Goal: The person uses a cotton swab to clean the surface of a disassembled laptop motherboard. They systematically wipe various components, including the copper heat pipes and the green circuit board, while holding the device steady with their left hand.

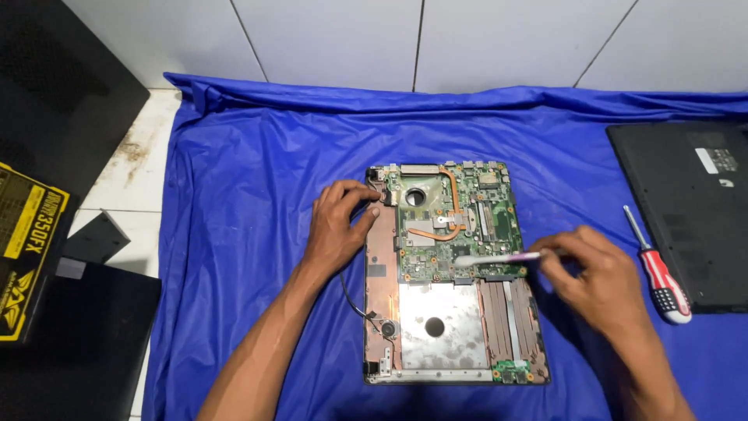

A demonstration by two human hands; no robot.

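Observation:
An opened laptop base (456, 343) lies on a blue cloth (257, 156), its green motherboard (460, 218) with copper heat pipes exposed. My left hand (336, 226) grips the upper left corner of the base, fingers pinched at the hinge area beside a black cable. My right hand (596, 281) holds a thin light-coloured brush (499, 258), whose tip rests on the lower part of the motherboard.
A red-and-white screwdriver (658, 273) lies right of my right hand. A black laptop cover (686, 203) sits at the right edge. Black boxes and a yellow-and-black box (23, 257) stand on the left. White tiles (351, 39) lie beyond the cloth.

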